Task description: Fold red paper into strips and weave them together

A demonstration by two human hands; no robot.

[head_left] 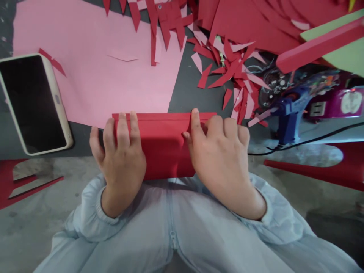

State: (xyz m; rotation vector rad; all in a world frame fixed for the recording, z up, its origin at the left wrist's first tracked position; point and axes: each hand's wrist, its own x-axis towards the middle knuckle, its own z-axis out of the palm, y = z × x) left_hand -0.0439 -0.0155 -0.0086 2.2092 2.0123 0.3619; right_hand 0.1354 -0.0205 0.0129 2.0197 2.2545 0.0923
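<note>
A sheet of red paper (167, 148) with a narrow folded strip along its far edge lies across the near table edge, in front of my body. My left hand (122, 159) holds its left part; the fingers reach over the folded strip, and the thumb is hidden. My right hand (223, 159) holds the right part. Its index finger is stretched onto the fold, the thumb shows beside it, and the other fingers are curled. The paper's right end is mostly covered by this hand.
A phone (31, 106) lies at the left by a large pink sheet (93, 68). Red and pink paper scraps (227, 72) are heaped behind. At the right are a blue glue gun (290, 113), a purple power socket (335, 104), a black cable (321, 137) and a red paper bar (318, 47).
</note>
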